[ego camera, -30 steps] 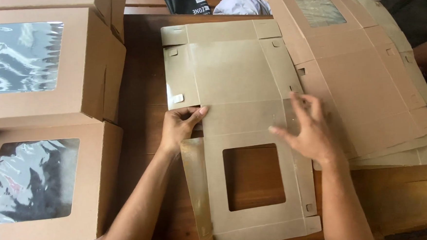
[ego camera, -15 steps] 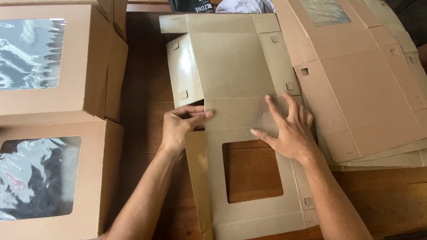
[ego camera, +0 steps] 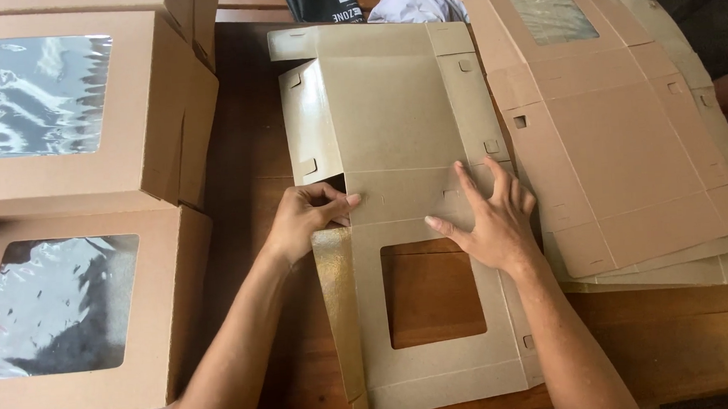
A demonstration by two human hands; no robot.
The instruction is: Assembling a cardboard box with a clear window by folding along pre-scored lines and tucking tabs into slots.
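Since a second ago, when it lay flat, my unfolded box blank [ego camera: 413,185] on the wooden table [ego camera: 662,346] has its left side flap raised upright; three assembled window boxes [ego camera: 63,320] left, one stack of flat blanks [ego camera: 618,141] right; my left hand [ego camera: 307,220] pinches that flap's corner, my right hand [ego camera: 489,223] presses open-palmed on the panel

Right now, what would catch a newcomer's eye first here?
Two bare hands pressing a flat brown cardboard box blank at centre: the left hand pinches its raised side flap, the right hand lies flat beside the square window cutout. Finished window boxes stack at left; more flat blanks lie at right.
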